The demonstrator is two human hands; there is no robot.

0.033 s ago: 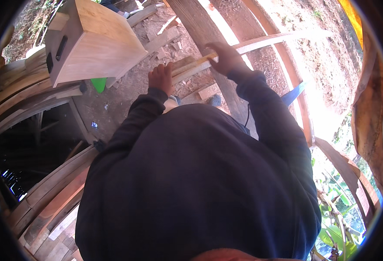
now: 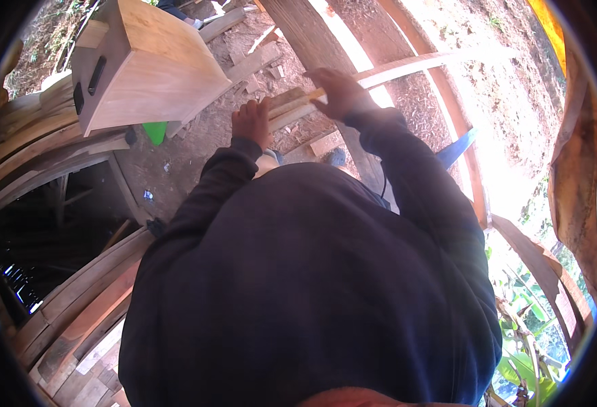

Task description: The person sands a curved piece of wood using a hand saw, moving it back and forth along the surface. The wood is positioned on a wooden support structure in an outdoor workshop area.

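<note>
My left hand [image 2: 251,124] has its fingers curled over the near end of a long, narrow wooden strip [image 2: 407,67], which runs away to the upper right. A shorter piece of wood [image 2: 286,100] lies alongside that end. Over the strip, my right hand [image 2: 342,95] is bent, its thumb and fingers on either side of a small yellow piece [image 2: 317,93]. What kind of thing the yellow piece is, I cannot make out. Beneath the strip passes a wide brown plank [image 2: 315,41]. My palms are hidden.
A pale wooden box-like piece [image 2: 169,68] with dark slots stands at upper left, a green object [image 2: 155,131] below it. Offcuts [image 2: 254,61] litter the dirt floor. A blue blade-like object [image 2: 456,147] sits right of my right arm. Stacked boards [image 2: 95,271] line the left.
My right hand has slid a short way left along the wooden strip, toward my left hand, and the yellow piece has moved with it. My left hand has hardly moved.
</note>
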